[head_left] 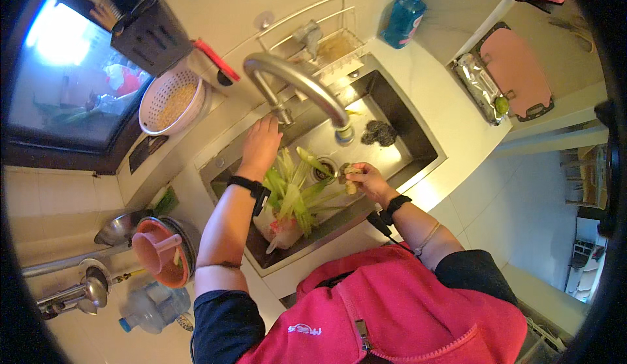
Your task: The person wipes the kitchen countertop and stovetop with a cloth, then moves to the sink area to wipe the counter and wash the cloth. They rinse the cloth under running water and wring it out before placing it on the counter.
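My right hand (pixel 370 182) holds a knobbly, pale brown piece of ginger root (pixel 351 186) over the sink (pixel 392 161), beside the drain (pixel 324 169). My left hand (pixel 263 141) reaches to the base of the steel faucet (pixel 306 82), fingertips at its lower body; whether they grip a lever there cannot be made out. Below the left hand, long green and pale husk-like leaves (pixel 294 192) lie in the sink, partly over a clear plastic bag (pixel 281 232) with red on it. A dark scrubber-like clump (pixel 379 133) sits at the basin's far side.
Behind the faucet hangs a wire rack (pixel 338 50) with a cloth. A blue soap bottle (pixel 404 19) stands on the right counter. Left are a white colander of grains or beans (pixel 179 104), a utensil holder (pixel 152 36) and red basins (pixel 159 251). A pink cutting board (pixel 517 70) leans at right.
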`<state>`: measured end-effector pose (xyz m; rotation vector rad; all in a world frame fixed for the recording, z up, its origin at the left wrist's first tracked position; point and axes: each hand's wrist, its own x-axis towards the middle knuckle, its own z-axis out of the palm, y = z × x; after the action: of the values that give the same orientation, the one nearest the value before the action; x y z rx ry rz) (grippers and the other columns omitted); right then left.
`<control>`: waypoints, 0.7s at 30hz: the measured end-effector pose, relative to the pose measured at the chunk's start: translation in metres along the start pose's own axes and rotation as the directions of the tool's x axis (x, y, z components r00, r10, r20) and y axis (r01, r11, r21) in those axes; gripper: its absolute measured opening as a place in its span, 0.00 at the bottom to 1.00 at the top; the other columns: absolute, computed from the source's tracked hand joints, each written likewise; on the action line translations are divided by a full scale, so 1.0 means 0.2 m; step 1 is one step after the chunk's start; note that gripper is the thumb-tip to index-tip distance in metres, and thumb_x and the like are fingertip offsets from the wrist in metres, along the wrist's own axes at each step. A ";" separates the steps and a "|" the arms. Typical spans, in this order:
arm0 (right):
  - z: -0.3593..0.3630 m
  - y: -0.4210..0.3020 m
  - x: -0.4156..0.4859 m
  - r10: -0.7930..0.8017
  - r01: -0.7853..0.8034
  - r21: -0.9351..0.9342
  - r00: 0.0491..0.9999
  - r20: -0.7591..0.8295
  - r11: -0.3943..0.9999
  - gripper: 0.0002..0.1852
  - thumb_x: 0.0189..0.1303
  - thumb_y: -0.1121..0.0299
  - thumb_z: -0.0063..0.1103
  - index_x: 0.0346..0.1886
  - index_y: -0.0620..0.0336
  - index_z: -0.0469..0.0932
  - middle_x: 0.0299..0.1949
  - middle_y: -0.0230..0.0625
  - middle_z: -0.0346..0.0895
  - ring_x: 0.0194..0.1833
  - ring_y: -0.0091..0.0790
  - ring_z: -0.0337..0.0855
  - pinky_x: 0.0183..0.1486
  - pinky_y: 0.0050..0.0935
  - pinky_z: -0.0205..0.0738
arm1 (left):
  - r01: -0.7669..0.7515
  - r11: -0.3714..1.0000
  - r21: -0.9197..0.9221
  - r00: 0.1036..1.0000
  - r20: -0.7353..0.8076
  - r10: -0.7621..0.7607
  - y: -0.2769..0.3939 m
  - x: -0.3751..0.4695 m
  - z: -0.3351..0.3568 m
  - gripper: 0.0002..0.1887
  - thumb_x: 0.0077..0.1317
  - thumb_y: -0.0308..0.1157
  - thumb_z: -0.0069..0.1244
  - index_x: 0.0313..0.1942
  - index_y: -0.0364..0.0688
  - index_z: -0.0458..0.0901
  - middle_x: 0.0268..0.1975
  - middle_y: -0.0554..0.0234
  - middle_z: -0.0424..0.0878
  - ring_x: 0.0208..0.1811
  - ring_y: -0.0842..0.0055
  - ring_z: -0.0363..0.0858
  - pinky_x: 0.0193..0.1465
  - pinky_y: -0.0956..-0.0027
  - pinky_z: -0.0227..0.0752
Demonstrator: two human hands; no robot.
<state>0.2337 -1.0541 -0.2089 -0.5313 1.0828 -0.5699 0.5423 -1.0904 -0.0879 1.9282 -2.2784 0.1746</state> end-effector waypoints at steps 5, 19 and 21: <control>-0.10 -0.12 0.06 0.003 -0.004 0.025 0.998 0.070 1.000 0.22 0.54 0.71 0.70 0.49 0.57 0.68 0.38 0.32 0.77 0.37 0.26 0.78 0.38 0.26 0.73 | 0.075 0.980 0.183 0.910 0.388 -0.142 0.04 0.26 0.27 0.11 0.64 0.32 0.48 0.43 0.40 0.82 0.44 0.53 0.83 0.48 0.61 0.80 0.51 0.60 0.74; 0.03 -0.15 0.20 0.053 -0.067 0.321 0.997 0.051 0.945 0.09 0.63 0.60 0.60 0.37 0.53 0.74 0.30 0.26 0.76 0.32 0.23 0.76 0.34 0.25 0.71 | 0.100 0.956 0.274 0.897 0.392 -0.206 0.02 0.13 0.51 0.07 0.57 0.31 0.52 0.33 0.38 0.83 0.32 0.51 0.86 0.33 0.59 0.86 0.28 0.57 0.79; 0.06 -0.16 0.20 0.015 -0.044 0.349 0.996 0.085 0.936 0.09 0.64 0.62 0.60 0.39 0.55 0.73 0.34 0.29 0.76 0.36 0.26 0.76 0.41 0.28 0.72 | 0.085 0.964 0.250 0.933 0.321 -0.166 0.02 0.13 0.53 0.06 0.58 0.29 0.51 0.32 0.38 0.82 0.29 0.52 0.85 0.31 0.60 0.86 0.24 0.57 0.77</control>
<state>0.2527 -1.1034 -0.2100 -0.2230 0.8838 -0.6925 0.5305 -1.1344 -0.1874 2.3830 -2.4213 0.1033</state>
